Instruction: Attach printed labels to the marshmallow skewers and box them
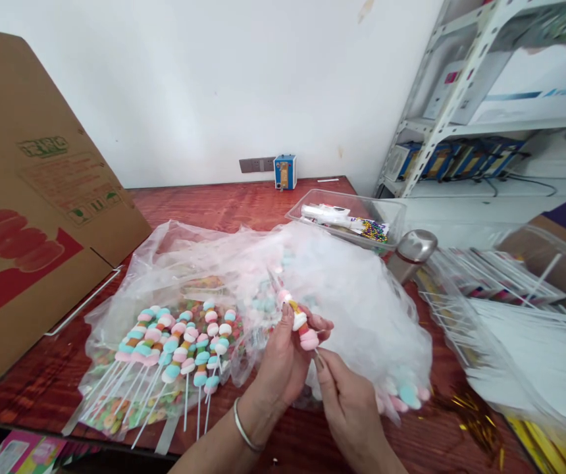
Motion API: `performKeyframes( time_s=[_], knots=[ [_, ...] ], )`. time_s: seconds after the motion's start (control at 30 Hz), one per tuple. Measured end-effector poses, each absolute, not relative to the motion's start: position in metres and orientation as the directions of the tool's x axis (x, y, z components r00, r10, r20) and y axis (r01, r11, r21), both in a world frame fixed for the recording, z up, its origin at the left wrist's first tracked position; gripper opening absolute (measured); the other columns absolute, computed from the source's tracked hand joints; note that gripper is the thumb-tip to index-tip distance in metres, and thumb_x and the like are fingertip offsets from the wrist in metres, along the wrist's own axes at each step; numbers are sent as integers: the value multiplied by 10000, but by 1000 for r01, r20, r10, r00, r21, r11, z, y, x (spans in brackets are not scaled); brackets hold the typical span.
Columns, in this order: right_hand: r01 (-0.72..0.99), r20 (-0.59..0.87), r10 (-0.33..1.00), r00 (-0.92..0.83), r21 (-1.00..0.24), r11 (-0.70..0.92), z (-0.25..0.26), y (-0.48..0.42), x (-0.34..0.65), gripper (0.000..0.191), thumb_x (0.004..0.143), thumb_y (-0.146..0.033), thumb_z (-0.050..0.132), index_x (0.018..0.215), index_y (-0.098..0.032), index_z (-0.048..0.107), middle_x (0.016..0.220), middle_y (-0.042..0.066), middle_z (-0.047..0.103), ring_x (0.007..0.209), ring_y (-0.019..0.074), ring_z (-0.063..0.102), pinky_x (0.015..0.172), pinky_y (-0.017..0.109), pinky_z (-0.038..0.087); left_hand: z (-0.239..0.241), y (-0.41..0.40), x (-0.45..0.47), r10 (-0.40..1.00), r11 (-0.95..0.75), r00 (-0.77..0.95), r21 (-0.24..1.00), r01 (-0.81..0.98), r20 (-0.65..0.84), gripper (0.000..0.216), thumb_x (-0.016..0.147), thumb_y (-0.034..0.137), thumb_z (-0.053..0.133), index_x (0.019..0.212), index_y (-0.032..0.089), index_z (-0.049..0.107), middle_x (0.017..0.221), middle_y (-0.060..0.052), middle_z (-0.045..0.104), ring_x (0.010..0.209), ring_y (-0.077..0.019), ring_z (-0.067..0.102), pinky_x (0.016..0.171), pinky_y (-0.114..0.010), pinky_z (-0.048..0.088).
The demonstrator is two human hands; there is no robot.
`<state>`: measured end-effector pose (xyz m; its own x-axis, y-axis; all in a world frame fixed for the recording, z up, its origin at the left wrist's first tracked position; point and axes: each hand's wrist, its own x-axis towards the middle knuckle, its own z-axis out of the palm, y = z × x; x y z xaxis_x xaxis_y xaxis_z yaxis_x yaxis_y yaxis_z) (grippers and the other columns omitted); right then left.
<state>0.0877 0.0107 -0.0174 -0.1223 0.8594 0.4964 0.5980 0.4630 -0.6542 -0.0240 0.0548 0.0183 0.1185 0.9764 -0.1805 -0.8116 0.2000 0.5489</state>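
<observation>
A candy skewer (307, 338) of pink and white marshmallows with orange and yellow gummy pieces is held in front of me. Its pointed tip slants up to the left. My left hand (279, 370) has its fingers closed around the candy pieces. Just below, my right hand (346, 403) pinches the stick's lower end between thumb and finger. To the left, several finished-looking marshmallow skewers (179, 342) lie in a row with white sticks toward me. They rest on a clear plastic bag of gummy rings (115, 418). Behind my hands spreads a large clear bag of marshmallows (357, 296).
A cardboard box (51, 164) stands at the left. Behind the bags is a clear plastic tray (396, 214) with small packets, beside a steel flask (414, 253). At right, a clear bin (480, 342) holds white sticks. A small blue box (285, 172) sits by the wall.
</observation>
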Motion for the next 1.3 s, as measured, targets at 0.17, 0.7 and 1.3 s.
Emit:
performKeyframes(
  time_s=[0.17, 0.7, 1.3],
  knots=[
    [194, 40, 983, -182, -978, 75, -13, 7, 93, 385, 993, -438, 410, 1007, -155, 670, 535, -61, 388, 472, 107, 357, 436, 216, 263, 19, 72, -45, 984, 172, 133, 464, -869, -115, 502, 764, 510, 728, 1135, 185, 632, 1150, -89, 660, 1019, -226, 635, 910, -376, 481],
    [732, 594, 798, -100, -499, 463, -22, 10, 92, 244, 980, -239, 465, 1002, -137, 686, 555, -1, 596, 446, 117, 493, 483, 251, 332, 26, 63, -20, 963, 190, 87, 418, -888, -253, 310, 843, 456, 661, 840, 151, 602, 746, -9, 563, 687, -121, 560, 736, -276, 504],
    [-263, -192, 959, -210, -933, -245, -7, 1, 93, 357, 898, -523, 582, 849, -169, 582, 449, -114, 330, 398, 52, 237, 387, 183, 155, 21, 61, -23, 977, 192, 94, 588, -785, -193, 449, 832, 549, 632, 1000, 134, 666, 960, -106, 708, 923, -226, 668, 866, -362, 491]
  ],
)
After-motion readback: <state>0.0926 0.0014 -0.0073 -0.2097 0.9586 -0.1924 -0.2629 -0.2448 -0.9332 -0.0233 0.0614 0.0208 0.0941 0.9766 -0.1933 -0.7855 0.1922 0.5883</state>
